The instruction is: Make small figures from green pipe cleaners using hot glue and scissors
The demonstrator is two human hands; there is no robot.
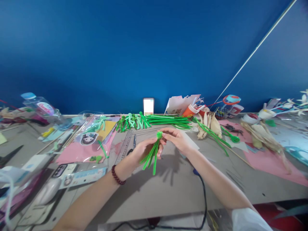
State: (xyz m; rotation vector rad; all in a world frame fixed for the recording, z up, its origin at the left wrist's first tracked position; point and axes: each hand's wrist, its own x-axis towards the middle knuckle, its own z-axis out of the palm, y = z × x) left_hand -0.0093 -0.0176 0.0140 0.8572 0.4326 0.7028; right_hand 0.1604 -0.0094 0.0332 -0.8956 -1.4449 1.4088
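Observation:
A bundle of bright green fuzzy stems (154, 158) hangs below a small coiled green head, above the middle of the table. My left hand (145, 148), with a dark red bead bracelet at the wrist, is closed round the stems just under the head. The fingertips of my right hand (172, 137) pinch the coiled head from the right. Behind my hands, a pile of long green stems (168, 120) lies along the wall. Just left of that pile are several bent green and mint pieces (134, 121).
On the left are a plastic bottle (43, 105), a clear bag on pink paper (72, 152), a ruler (125, 144) and a white mouse (48, 191). Dried husks (209, 126), orange cups (190, 110) and pink sheets lie right. A dark cable (205, 195) crosses the front edge.

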